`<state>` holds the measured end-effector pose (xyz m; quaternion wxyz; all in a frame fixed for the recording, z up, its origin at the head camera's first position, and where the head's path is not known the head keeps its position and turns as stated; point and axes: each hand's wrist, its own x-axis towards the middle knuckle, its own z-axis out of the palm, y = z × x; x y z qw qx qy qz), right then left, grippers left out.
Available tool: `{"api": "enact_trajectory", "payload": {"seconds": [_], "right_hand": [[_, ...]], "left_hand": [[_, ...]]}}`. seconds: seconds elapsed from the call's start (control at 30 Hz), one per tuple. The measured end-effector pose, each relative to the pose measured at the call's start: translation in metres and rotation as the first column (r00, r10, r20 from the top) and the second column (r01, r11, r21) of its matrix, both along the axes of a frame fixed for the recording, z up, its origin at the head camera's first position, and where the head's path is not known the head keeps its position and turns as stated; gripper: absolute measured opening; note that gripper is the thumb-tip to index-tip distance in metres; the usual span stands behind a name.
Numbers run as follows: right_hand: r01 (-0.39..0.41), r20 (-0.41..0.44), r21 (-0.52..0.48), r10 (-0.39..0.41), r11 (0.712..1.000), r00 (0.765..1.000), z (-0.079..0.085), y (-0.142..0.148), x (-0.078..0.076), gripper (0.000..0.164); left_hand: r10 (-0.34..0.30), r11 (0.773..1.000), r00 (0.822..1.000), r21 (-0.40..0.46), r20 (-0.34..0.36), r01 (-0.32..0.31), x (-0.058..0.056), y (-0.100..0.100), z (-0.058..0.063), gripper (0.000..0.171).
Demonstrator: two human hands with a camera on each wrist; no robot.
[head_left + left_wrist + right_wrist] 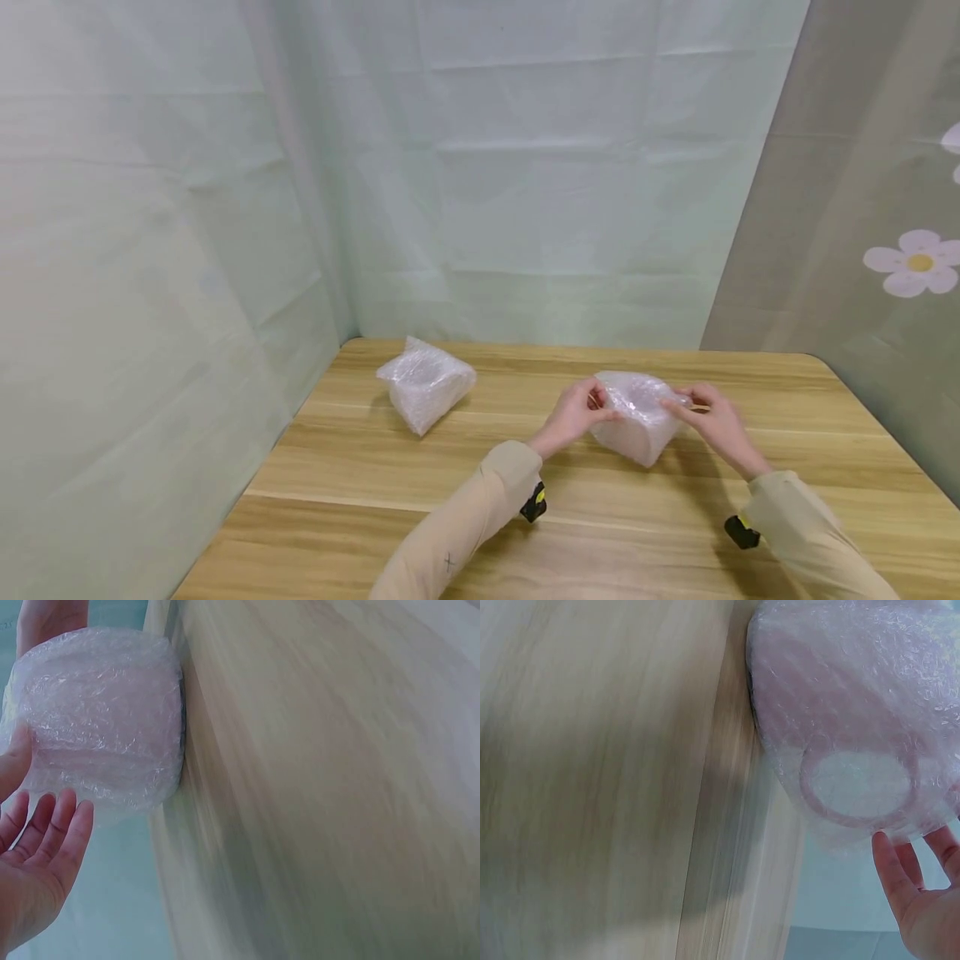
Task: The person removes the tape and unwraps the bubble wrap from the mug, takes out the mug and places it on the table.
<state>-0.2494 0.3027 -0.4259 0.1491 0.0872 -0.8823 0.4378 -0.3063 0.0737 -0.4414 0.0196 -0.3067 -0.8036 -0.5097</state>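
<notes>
A bubble-wrapped package (637, 433) sits on the right half of the wooden table, its crinkled wrap folded on top. Something pinkish shows through the clear wrap, and a round loop is visible in the right wrist view; the wrap blurs what kind of thing it is. My left hand (576, 412) holds the wrap at its upper left, thumb on the top, other fingers spread loosely beside it. At the upper right corner my right hand (716, 421) pinches the wrap between thumb and fingers. The left wrist view shows the package's wrapped side (105, 712) close to the table.
A second bubble-wrapped package (426, 383) lies at the table's back left. The wooden table (337, 508) meets a pale curtain (540, 208) behind and at the left. A grey-brown curtain with white flowers (918, 262) hangs on the right.
</notes>
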Motion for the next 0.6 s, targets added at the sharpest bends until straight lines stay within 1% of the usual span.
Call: {"api": "enact_trajectory", "payload": {"seconds": [0.2,0.3,0.33,0.4,0.57,0.6], "right_hand": [[-0.02,-0.001,-0.005,0.02,1.0,1.0,0.0,-0.011,-0.003,0.035],[-0.033,0.0,-0.015,0.033,0.999,0.999,0.0,-0.015,-0.004,0.035],[-0.042,-0.005,-0.015,0.041,0.999,0.999,0.0,-0.016,-0.004,0.034],[-0.05,-0.002,-0.024,0.05,0.998,0.999,0.008,-0.024,0.001,0.032],[-0.065,0.026,-0.046,0.066,0.997,0.997,0.007,-0.031,0.002,0.034],[-0.068,0.03,-0.047,0.07,0.997,0.997,0.003,-0.03,-0.001,0.036]], "left_hand": [[-0.004,1.0,1.0,-0.007,0.003,0.004,-0.001,-0.014,0.003,0.025],[-0.004,1.0,1.0,0.015,0.009,0.004,-0.002,-0.019,0.004,0.025],[0.0,1.0,1.0,0.017,0.007,0.0,-0.002,-0.021,0.004,0.025],[0.006,1.0,1.0,0.028,0.008,-0.006,-0.002,-0.024,0.002,0.025],[0.02,0.999,0.999,0.044,0.027,-0.022,-0.003,-0.033,-0.001,0.025],[0.023,0.999,0.999,0.046,0.03,-0.024,-0.003,-0.034,-0.001,0.025]]}}
